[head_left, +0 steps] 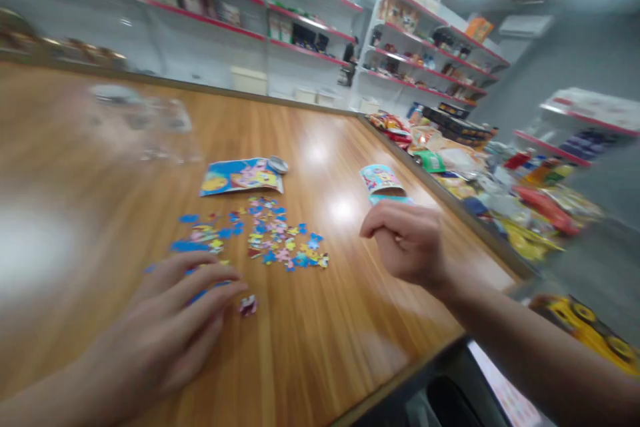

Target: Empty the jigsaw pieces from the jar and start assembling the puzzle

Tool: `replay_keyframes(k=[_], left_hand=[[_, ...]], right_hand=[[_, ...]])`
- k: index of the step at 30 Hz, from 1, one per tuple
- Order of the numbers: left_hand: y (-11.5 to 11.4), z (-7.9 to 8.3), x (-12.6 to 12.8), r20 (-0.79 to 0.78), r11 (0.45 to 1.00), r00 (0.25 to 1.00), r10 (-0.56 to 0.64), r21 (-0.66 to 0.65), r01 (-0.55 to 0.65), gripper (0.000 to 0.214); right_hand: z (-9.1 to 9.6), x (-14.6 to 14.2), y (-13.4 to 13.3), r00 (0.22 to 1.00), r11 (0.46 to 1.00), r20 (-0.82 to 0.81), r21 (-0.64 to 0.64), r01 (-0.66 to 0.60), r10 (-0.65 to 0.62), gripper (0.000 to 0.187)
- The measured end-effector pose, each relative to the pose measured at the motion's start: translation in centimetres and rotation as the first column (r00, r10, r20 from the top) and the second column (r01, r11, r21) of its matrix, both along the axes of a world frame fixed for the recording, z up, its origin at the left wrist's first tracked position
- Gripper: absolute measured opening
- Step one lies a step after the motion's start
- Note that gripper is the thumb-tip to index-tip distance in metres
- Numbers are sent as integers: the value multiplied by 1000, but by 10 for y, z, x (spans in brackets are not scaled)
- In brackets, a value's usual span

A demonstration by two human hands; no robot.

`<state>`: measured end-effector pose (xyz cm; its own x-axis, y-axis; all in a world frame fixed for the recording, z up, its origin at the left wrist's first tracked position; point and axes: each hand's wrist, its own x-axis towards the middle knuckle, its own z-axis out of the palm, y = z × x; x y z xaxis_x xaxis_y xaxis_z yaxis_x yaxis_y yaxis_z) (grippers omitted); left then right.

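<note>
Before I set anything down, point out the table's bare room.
The table is bare between the loose piece and the right hand, and farther back between the picture and the curled sheet. Crowded: puzzle pieces spread from near the picture to the left hand; clear plastic sits back left.

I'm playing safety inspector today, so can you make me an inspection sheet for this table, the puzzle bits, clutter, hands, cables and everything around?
Surface: brown wood-grain tabletop, shiny with reflections.
Puzzle things: small multicoloured jigsaw pieces, loosely scattered; a small purple-and-white piece lies apart, near the left fingertips.
Clutter: flat blue-and-yellow printed sheet or packet; light-blue cartoon-printed item; blurred clear plastic packaging.
Hands: left hand has fingers spread over blue pieces, contact unclear; right hand is curled near the light-blue item, contents hidden.
Cables: nothing seen.
Surroundings: white shelves with red edges; heaped colourful packets on the right.
</note>
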<state>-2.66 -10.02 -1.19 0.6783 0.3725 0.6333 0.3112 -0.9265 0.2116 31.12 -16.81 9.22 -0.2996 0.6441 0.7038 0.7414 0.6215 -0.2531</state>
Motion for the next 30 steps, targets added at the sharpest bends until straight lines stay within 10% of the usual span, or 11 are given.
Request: replay_keyframes(k=[5,9,17,30], left_hand=[[-5,16,3,-42,992,992,121,-41,-122,23],[-15,23,15,-121,999,992,-33,-27,30,5],[-13,26,28,-183,992,975,-125,-6,126,13],[-4,31,14,-205,995,973,-102,-2,104,18]], right_hand=[[-65,-57,40,894,929,286,29,-369,346,21],[-88,-80,40,853,895,286,-36,-446,436,22],[-92,-86,60,902,901,-145,-100,-423,407,23],[-62,-73,54,851,904,309,-89,-419,425,25]])
